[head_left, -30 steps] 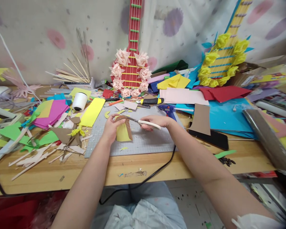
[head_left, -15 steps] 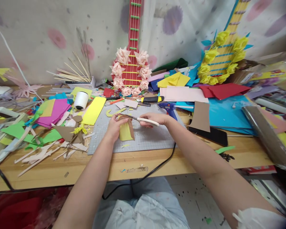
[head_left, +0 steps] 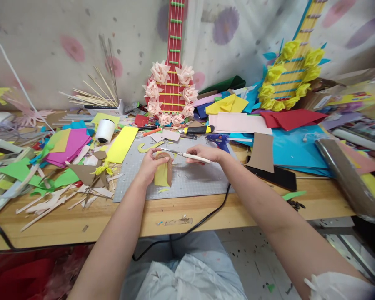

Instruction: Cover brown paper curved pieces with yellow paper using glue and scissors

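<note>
My left hand point(head_left: 149, 166) pinches a yellow sheet point(head_left: 161, 177) together with a brown card piece point(head_left: 169, 173), both held upright over the grey cutting mat point(head_left: 193, 183). White-handled scissors point(head_left: 197, 158) are gripped in my right hand point(head_left: 203, 152), their blades pointing left along the top edge of the pieces. Whether the blades touch the card, I cannot tell. A curved yellow cutout point(head_left: 145, 147) lies on the mat just behind my left hand. Beyond my right hand rests a blue glue gun point(head_left: 219, 141).
A red paper guitar point(head_left: 172, 89) with pink flowers stands at the back; a yellow one point(head_left: 289, 77) leans right. Scraps crowd the left, near a white spool point(head_left: 105, 131). Blue sheets point(head_left: 293, 146) and a black phone-like slab point(head_left: 281, 178) lie right. A black cord point(head_left: 206, 217) crosses the front edge.
The scissors have tilted, so the handle shows narrower and edge-on. The yellow and brown pieces have turned slightly in my left hand. The whole view has shifted a little.
</note>
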Available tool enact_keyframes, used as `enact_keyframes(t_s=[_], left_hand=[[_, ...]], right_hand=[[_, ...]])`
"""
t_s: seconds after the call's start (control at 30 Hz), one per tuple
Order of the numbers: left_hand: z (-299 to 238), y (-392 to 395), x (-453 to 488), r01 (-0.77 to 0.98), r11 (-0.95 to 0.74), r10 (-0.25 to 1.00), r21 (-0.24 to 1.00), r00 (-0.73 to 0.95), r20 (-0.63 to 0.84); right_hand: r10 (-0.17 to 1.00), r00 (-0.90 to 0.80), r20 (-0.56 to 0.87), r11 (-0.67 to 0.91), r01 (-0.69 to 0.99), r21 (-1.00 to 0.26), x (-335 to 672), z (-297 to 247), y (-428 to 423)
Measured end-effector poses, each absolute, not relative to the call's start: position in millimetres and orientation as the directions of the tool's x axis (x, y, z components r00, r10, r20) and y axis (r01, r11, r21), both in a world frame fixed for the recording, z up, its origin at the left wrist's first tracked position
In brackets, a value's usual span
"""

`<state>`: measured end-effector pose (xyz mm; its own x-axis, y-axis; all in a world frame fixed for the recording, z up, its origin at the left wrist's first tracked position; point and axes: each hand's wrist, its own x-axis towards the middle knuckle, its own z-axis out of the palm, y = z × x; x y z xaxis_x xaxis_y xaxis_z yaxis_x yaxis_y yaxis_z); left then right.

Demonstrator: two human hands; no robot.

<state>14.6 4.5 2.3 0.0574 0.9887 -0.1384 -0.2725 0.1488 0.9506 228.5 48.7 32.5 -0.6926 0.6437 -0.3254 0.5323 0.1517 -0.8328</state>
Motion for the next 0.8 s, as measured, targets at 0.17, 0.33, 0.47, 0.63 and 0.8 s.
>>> enact_keyframes(t_s=[0.17, 0.33, 0.47, 0.63, 0.8], left_hand=[[1, 4, 15, -0.203, 0.097, 0.995, 0.974, 0.037, -0.091], [5, 7, 16, -0.148, 0.065, 0.997, 0.987, 0.057, -0.057], [12, 11, 18, -0.116, 0.035, 0.997, 0.993, 0.066, -0.028], [19, 12, 20, -0.123, 0.04, 0.998, 0.992, 0.05, -0.034], [19, 10, 17, -0.103, 0.059, 0.997, 0.993, 0.055, -0.053]], right_hand=[[0.561, -0.762, -0.324, 0.228, 0.518, -0.824, 237, 41, 47], [0.532, -0.762, -0.37, 0.256, 0.561, -0.787, 238, 52, 45], [0.539, -0.763, -0.357, 0.258, 0.553, -0.792, 235, 52, 47], [0.563, -0.772, -0.296, 0.261, 0.505, -0.822, 230, 48, 48], [0.578, -0.764, -0.286, 0.284, 0.517, -0.808, 227, 50, 43]])
